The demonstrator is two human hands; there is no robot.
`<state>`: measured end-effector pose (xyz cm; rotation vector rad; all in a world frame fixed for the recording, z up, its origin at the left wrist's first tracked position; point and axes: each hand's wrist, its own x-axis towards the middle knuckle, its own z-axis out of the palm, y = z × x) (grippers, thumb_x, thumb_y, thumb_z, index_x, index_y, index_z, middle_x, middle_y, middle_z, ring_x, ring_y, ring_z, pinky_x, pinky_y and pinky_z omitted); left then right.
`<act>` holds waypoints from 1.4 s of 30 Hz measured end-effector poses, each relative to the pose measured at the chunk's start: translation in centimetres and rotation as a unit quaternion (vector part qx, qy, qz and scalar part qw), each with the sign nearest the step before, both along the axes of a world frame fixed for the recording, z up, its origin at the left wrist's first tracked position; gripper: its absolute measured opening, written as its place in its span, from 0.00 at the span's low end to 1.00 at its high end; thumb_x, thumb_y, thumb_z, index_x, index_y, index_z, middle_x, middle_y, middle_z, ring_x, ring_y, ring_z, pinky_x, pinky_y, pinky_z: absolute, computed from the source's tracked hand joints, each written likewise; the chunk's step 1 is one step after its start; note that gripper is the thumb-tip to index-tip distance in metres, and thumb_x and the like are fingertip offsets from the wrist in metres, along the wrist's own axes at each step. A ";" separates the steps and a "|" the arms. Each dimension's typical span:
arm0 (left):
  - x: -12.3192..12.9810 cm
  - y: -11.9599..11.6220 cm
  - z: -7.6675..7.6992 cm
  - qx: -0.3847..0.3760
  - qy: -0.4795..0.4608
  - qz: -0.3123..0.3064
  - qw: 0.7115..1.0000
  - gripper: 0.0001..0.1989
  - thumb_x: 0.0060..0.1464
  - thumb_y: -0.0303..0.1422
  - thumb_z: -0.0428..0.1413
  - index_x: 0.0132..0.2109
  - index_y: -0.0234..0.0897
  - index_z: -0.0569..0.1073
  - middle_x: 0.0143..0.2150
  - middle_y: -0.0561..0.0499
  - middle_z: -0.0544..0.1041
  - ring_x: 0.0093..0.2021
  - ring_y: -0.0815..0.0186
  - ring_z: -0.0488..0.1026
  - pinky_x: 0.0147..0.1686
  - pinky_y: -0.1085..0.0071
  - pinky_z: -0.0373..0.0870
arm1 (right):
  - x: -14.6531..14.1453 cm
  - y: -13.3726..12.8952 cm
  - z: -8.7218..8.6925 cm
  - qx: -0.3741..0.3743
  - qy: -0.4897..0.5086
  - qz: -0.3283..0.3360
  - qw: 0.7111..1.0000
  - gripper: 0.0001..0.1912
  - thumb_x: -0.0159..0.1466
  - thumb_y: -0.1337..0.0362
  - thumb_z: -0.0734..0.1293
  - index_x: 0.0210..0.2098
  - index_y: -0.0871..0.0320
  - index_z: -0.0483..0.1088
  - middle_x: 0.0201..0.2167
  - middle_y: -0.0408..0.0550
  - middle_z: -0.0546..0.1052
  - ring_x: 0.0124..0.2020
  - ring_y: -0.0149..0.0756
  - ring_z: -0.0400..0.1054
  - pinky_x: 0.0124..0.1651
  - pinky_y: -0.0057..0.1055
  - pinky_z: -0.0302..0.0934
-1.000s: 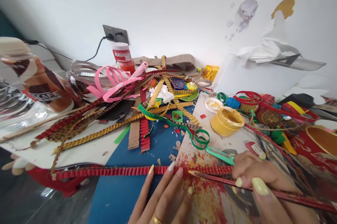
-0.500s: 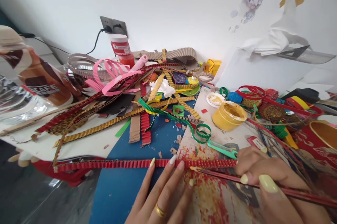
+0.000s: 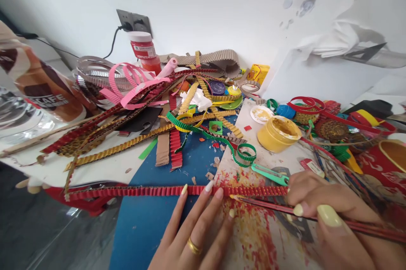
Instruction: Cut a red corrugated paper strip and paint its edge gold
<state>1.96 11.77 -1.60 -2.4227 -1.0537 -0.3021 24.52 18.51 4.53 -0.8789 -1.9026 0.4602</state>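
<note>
Across the left edge of the blue board (image 3: 142, 236) runs the red corrugated strip (image 3: 149, 191), your left hand (image 3: 197, 234) pressing it, fingers spread; your right hand (image 3: 338, 213) pinches the paintbrush (image 3: 266, 204), yellow tip beside the strip. Dabbing step, apparently: next calls for steadiness.

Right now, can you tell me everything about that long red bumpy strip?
The red strip looks like corrugated cardboard, ridged and narrow, with gold flecks on its right part. It runs nearly straight over the blue sheet and paint-stained board, left end past the table. The left hand touches it; the right hand's brush is close.
</note>
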 end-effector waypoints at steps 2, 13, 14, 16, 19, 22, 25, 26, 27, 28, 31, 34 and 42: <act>0.0 -0.1 0.0 -0.006 -0.002 0.003 1.000 0.25 0.61 0.43 0.53 0.62 0.39 0.64 0.61 0.40 0.69 0.61 0.51 0.65 0.65 0.43 0.38 | 0.0 -0.3 -0.1 -0.009 0.003 -0.005 1.000 0.12 0.68 0.57 0.57 0.29 0.49 0.66 0.18 0.41 0.71 0.24 0.35 0.67 0.25 0.29 0.63; 0.5 -0.5 -0.2 -0.038 -0.046 0.027 0.998 0.24 0.62 0.39 0.53 0.62 0.39 0.63 0.63 0.40 0.66 0.66 0.50 0.58 0.66 0.46 0.40 | 0.1 -0.4 -0.4 -0.028 0.058 -0.004 0.998 0.10 0.66 0.66 0.59 0.31 0.51 0.69 0.21 0.43 0.71 0.25 0.36 0.67 0.26 0.31 0.64; 0.6 -0.6 -0.3 -0.043 -0.055 0.034 0.997 0.23 0.62 0.38 0.52 0.62 0.40 0.63 0.64 0.40 0.65 0.66 0.50 0.56 0.66 0.46 0.41 | 0.0 -0.4 -0.3 -0.032 0.066 -0.018 0.997 0.10 0.66 0.67 0.59 0.32 0.51 0.69 0.21 0.43 0.71 0.24 0.35 0.67 0.24 0.30 0.64; 0.6 -0.7 -0.3 -0.055 -0.064 0.038 0.996 0.23 0.62 0.37 0.52 0.62 0.40 0.64 0.64 0.40 0.64 0.67 0.50 0.54 0.66 0.46 0.42 | 0.0 -0.6 -0.1 -0.044 0.066 -0.050 0.996 0.10 0.67 0.68 0.58 0.32 0.51 0.68 0.19 0.42 0.70 0.23 0.35 0.67 0.22 0.29 0.63; 0.5 -0.8 -0.1 -0.063 -0.066 0.034 0.995 0.23 0.62 0.36 0.52 0.63 0.39 0.63 0.65 0.40 0.63 0.67 0.50 0.53 0.66 0.47 0.43 | 0.2 -0.8 0.1 -0.036 0.001 -0.069 0.997 0.09 0.66 0.66 0.60 0.33 0.49 0.70 0.20 0.41 0.73 0.24 0.34 0.70 0.27 0.29 0.67; 0.4 -0.7 0.1 -0.062 -0.063 0.025 0.996 0.24 0.62 0.35 0.53 0.63 0.38 0.62 0.65 0.39 0.63 0.67 0.51 0.54 0.66 0.48 0.43 | 0.6 -1.0 0.1 -0.031 -0.015 -0.115 0.993 0.09 0.65 0.64 0.61 0.31 0.49 0.71 0.23 0.41 0.76 0.24 0.33 0.71 0.27 0.28 0.68; 0.3 -0.6 0.1 -0.067 -0.059 0.031 0.996 0.23 0.61 0.35 0.53 0.62 0.39 0.63 0.65 0.39 0.64 0.67 0.50 0.55 0.66 0.46 0.43 | 1.0 -1.0 0.0 -0.016 -0.011 -0.142 0.990 0.08 0.65 0.64 0.62 0.30 0.49 0.72 0.21 0.40 0.76 0.22 0.31 0.71 0.24 0.24 0.66; 0.3 -0.6 0.0 -0.063 -0.056 0.027 0.996 0.23 0.61 0.35 0.53 0.62 0.38 0.63 0.64 0.39 0.64 0.67 0.49 0.55 0.66 0.46 0.42 | 1.1 -0.9 0.0 -0.010 -0.022 -0.138 0.990 0.08 0.65 0.64 0.63 0.30 0.50 0.72 0.21 0.39 0.76 0.20 0.30 0.70 0.23 0.23 0.65; 0.3 -0.5 0.0 -0.057 -0.052 0.019 0.997 0.23 0.62 0.36 0.53 0.62 0.38 0.63 0.64 0.38 0.65 0.66 0.49 0.56 0.65 0.45 0.42 | 1.2 -0.8 0.0 -0.007 -0.036 -0.129 0.991 0.08 0.65 0.64 0.63 0.31 0.50 0.72 0.19 0.38 0.76 0.17 0.28 0.68 0.21 0.21 0.64; 0.2 -0.5 -0.1 -0.052 -0.048 0.013 0.997 0.24 0.62 0.37 0.53 0.62 0.37 0.63 0.64 0.38 0.65 0.66 0.49 0.56 0.65 0.45 0.41 | 1.2 -0.8 0.0 -0.009 -0.046 -0.121 0.991 0.08 0.65 0.64 0.63 0.31 0.50 0.72 0.19 0.37 0.75 0.14 0.26 0.66 0.17 0.20 0.61; 0.2 -0.4 -0.1 -0.045 -0.044 0.008 0.998 0.24 0.62 0.38 0.52 0.63 0.37 0.63 0.63 0.38 0.65 0.66 0.49 0.57 0.65 0.46 0.41 | 0.9 -0.8 0.0 -0.029 -0.032 -0.123 0.991 0.08 0.65 0.62 0.64 0.30 0.49 0.73 0.17 0.35 0.74 0.07 0.23 0.57 0.10 0.21 0.52; 0.2 -0.5 0.1 -0.052 -0.042 0.022 0.998 0.23 0.62 0.37 0.52 0.62 0.38 0.63 0.64 0.40 0.65 0.65 0.51 0.58 0.65 0.46 0.43 | 0.2 -1.1 0.1 -0.065 0.015 -0.170 0.983 0.09 0.64 0.58 0.64 0.28 0.48 0.73 0.16 0.35 0.73 0.08 0.24 0.56 0.09 0.23 0.49; 0.1 -0.1 0.2 -0.028 -0.015 0.008 0.999 0.26 0.61 0.39 0.54 0.63 0.36 0.62 0.62 0.39 0.67 0.63 0.50 0.62 0.65 0.45 0.40 | -0.3 -1.3 -0.1 -0.083 0.028 -0.187 0.978 0.10 0.63 0.56 0.65 0.26 0.48 0.74 0.17 0.38 0.74 0.12 0.27 0.61 0.12 0.24 0.53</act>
